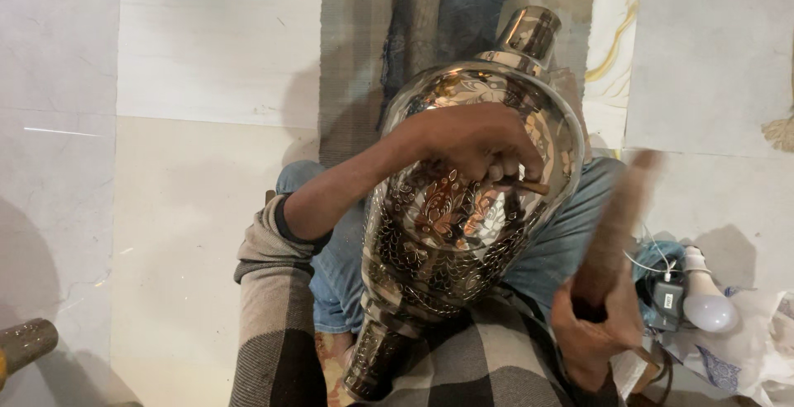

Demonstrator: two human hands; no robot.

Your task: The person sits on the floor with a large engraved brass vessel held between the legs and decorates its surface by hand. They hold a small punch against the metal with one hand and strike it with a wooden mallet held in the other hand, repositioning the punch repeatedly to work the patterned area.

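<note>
Left hand [475, 146] gripping a small chisel [529, 185] against the engraved metal vase [447, 225] at frame centre, right hand [595, 328] clutching a blurred wooden mallet [616, 225] at lower right

The person wears a grey-and-black checked sweater [273, 324] with pushed-up sleeve and blue jeans [339, 270].

Vase [463, 208] across your lap

Your left hand [480, 146] rests on it; your right hand [595, 324] holds a stick [616, 225] beside it, bulb [703, 295] farther right.

The pale tiled floor [198, 233] carries a white bulb [705, 299], a charger [667, 299] and crumpled paper [728, 357].
</note>
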